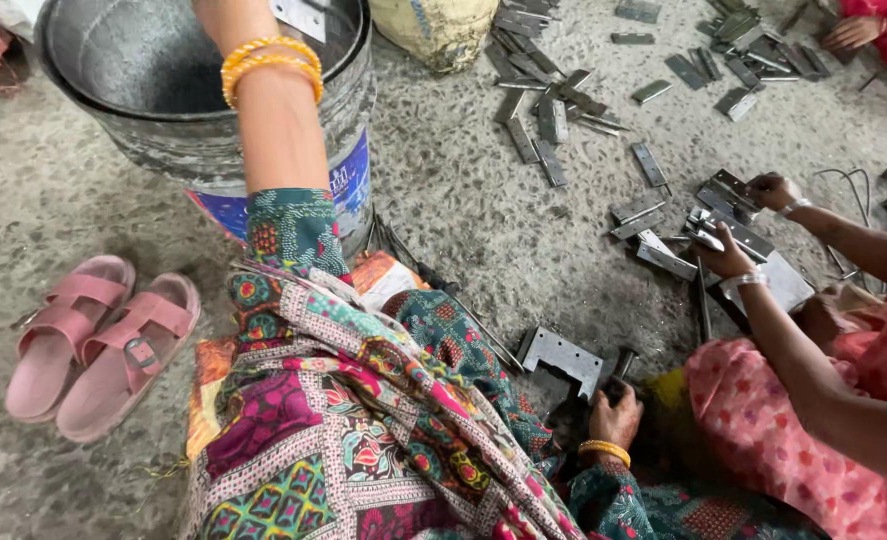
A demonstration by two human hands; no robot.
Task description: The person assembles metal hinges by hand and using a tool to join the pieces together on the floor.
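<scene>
Grey speckled concrete floor (464, 210) carries everything here, and the person sits on it in a patchwork-print garment, looking down over their own lap. The biggest thing on it is a galvanised metal tub (114, 70) at upper left, set into a metal drum with a blue and red label. The left arm, wearing yellow bangles at the wrist, reaches up over the tub's rim; the left hand runs off the top edge of the view, so I cannot tell whether its grip is clenched or released, though a small flat metal plate (299, 15) shows just beside where the hand would be. A pair of pink sandals (94, 340) lies left of the lap, well apart from the tub. The right hand (616, 412), also with a yellow bangle, rests low at the floor with its fingers curled around a short dark metal rod (624, 362), just beside a flat hinge leaf (564, 358) with notched edges. To the right, a co-worker in a pink dress handles a hinge (724, 240) with both hands. Loose steel hinges (549, 105) lie scattered across the upper floor.
</scene>
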